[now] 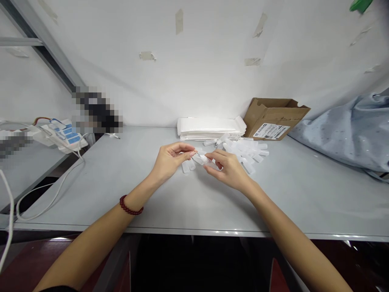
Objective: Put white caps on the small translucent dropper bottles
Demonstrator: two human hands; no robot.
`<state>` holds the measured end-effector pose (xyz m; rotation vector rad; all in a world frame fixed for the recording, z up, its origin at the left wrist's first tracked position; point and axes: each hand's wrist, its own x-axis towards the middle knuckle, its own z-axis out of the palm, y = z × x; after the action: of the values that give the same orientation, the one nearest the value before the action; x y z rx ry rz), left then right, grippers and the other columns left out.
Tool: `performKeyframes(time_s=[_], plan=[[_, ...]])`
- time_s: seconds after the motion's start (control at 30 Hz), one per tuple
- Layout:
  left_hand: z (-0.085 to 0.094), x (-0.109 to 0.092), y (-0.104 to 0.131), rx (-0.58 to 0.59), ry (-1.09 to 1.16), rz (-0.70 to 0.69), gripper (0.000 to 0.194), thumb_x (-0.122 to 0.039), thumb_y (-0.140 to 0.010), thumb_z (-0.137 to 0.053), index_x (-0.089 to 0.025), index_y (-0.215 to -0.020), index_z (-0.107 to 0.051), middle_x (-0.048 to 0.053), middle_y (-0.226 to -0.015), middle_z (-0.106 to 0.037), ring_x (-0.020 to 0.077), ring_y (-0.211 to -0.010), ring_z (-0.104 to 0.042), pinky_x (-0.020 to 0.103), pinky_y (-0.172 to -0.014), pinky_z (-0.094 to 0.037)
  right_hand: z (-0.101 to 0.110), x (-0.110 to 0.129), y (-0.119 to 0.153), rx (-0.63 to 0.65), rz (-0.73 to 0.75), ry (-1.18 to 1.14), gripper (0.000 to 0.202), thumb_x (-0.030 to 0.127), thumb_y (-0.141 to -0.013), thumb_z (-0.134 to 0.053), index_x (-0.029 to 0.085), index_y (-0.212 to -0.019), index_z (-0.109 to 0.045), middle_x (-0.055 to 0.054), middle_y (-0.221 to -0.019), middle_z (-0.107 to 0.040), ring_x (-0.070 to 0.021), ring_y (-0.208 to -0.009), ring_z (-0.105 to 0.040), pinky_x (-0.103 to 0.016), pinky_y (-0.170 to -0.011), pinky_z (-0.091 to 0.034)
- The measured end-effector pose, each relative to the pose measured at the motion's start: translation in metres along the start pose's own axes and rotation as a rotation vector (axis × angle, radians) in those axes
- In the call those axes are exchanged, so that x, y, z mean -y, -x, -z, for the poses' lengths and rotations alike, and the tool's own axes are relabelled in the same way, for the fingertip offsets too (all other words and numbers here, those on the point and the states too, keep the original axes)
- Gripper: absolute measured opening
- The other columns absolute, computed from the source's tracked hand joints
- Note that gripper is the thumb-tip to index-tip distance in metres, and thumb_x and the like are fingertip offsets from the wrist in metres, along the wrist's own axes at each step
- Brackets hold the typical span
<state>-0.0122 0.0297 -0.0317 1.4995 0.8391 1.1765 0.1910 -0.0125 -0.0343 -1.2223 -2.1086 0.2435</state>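
Note:
Above the middle of the table, my left hand (174, 157) is closed in a pinch on a small thin metallic piece (197, 153), too small to name. Facing it, my right hand (226, 166) has its thumb and fingers closed around a small translucent white plastic piece (202, 159). The two held pieces meet or nearly meet; I cannot tell whether they are joined. Beneath and left of the fingertips lie loose translucent pieces (188, 166). A heap of similar translucent plastic pieces (243, 149) spreads behind my right hand.
A stack of flat white packets (211, 127) lies against the wall. Right of it stands an open cardboard box (273, 117) with a label. Light blue fabric (343, 125) covers the far right. White cables (65, 174) and a power strip (68, 136) are on the left.

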Motion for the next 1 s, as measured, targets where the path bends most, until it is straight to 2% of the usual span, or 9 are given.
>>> performKeyframes(time_s=[0.4, 0.8, 1.0], plan=[[-0.0006, -0.0018, 0.0008, -0.005, -0.031, -0.01, 0.019, -0.031, -0.071, -0.078, -0.017, -0.082, -0.073, 0.006, -0.087, -0.073, 0.0193, -0.086, -0.067, 0.031, -0.079, -0.053, 0.0008, 0.001, -0.0005, -0.012, 0.019, 0.001, 0.019, 0.025, -0.082, -0.061, 0.016, -0.097, -0.068, -0.002, -0.071, -0.056, -0.0112, -0.055, -0.044, -0.025, -0.055, -0.036], [-0.0034, -0.0061, 0.0053, -0.018, -0.104, -0.057, 0.011, -0.027, -0.072, -0.076, -0.018, -0.079, -0.073, 0.004, -0.082, -0.072, 0.0182, -0.082, -0.067, 0.032, -0.081, -0.053, 0.0012, 0.0026, 0.0001, 0.007, 0.024, 0.011, 0.017, 0.027, -0.084, -0.058, 0.016, -0.088, -0.071, -0.002, -0.068, -0.055, -0.0102, -0.053, -0.042, -0.024, -0.054, -0.034], [-0.003, -0.0074, 0.0051, -0.015, -0.192, -0.06, 0.01, -0.027, -0.073, -0.075, -0.018, -0.078, -0.073, 0.004, -0.083, -0.073, 0.0191, -0.082, -0.067, 0.032, -0.081, -0.054, 0.0007, 0.0023, 0.0005, 0.041, 0.024, 0.046, 0.02, 0.027, -0.085, -0.055, 0.013, -0.085, -0.07, -0.004, -0.071, -0.058, -0.0117, -0.056, -0.047, -0.025, -0.054, -0.034]])
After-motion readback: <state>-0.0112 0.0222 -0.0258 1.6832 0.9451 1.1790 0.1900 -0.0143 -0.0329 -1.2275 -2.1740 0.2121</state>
